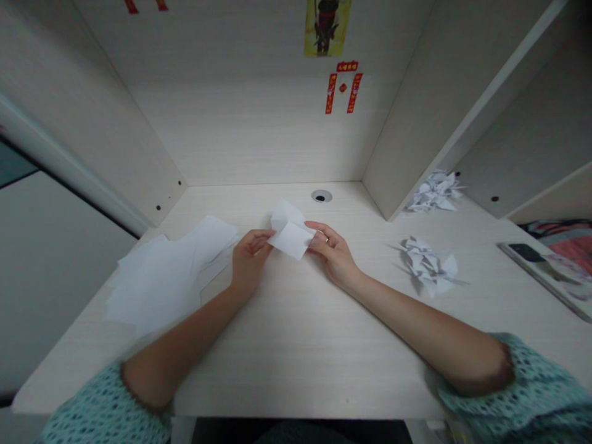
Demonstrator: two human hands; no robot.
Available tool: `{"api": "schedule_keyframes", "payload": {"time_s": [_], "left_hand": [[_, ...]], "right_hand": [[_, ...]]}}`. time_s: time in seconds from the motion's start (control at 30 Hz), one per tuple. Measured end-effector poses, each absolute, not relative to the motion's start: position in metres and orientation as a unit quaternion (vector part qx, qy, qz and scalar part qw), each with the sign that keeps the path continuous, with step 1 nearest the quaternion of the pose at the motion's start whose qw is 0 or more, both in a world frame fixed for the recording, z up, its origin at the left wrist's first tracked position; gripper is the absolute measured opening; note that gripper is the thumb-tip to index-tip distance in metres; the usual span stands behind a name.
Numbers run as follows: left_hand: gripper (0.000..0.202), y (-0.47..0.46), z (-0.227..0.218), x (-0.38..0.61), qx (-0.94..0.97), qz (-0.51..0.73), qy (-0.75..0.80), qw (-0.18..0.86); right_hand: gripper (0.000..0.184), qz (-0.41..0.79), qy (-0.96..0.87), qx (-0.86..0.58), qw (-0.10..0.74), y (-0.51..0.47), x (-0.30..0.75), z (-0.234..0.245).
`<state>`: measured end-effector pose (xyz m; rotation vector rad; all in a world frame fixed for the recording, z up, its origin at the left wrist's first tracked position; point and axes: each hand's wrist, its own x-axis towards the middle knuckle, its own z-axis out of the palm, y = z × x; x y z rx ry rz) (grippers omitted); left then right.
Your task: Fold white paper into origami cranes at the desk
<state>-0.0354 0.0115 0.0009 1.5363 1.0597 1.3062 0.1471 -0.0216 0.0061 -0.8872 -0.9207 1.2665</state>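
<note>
A small white sheet of paper [292, 237], creased and partly folded, is held between both hands above the middle of the desk. My left hand [250, 256] pinches its left edge with thumb and fingers. On the opposite side, my right hand [332, 251], with a ring on one finger, grips the right edge. Part of the paper stands up behind the flatter front part. Left of my left hand lies a spread stack of white paper sheets [161, 277].
Folded paper pieces lie in a heap [428, 262] at right, with another heap [437, 191] behind it by the upright panel [430, 111]. A phone [527, 251] rests on a flat device at far right. The desk [300, 351] has a round cable hole [322, 196].
</note>
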Motion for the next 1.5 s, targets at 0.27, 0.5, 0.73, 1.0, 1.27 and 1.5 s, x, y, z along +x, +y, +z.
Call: {"api": "schedule_keyframes", "payload": {"time_s": [0.27,0.5,0.73,1.0,1.27,1.5], "left_hand": [[0.022,0.003,0.009,-0.032,0.690,0.462,0.427,0.358],[0.029,0.003,0.005,-0.037,0.746,0.449,0.373,0.322],[0.060,0.014,0.021,-0.045,0.799,0.446,0.402,0.033],[0.042,0.023,0.024,-0.053,0.864,0.348,0.361,-0.036],[0.030,0.021,0.011,-0.049,0.829,0.376,0.384,0.154],[0.036,0.009,0.020,-0.043,0.773,0.375,0.415,0.297]], "right_hand": [[0.062,0.559,-0.407,-0.377,0.616,-0.022,0.144,0.002],[0.057,0.553,-0.383,-0.375,0.639,-0.019,0.145,-0.003],[0.060,0.555,-0.405,-0.379,0.620,-0.019,0.143,-0.005],[0.062,0.554,-0.432,-0.378,0.603,-0.022,0.142,-0.003],[0.065,0.555,-0.443,-0.363,0.603,-0.021,0.141,-0.005],[0.070,0.536,-0.465,-0.364,0.602,-0.022,0.141,-0.008]]}}
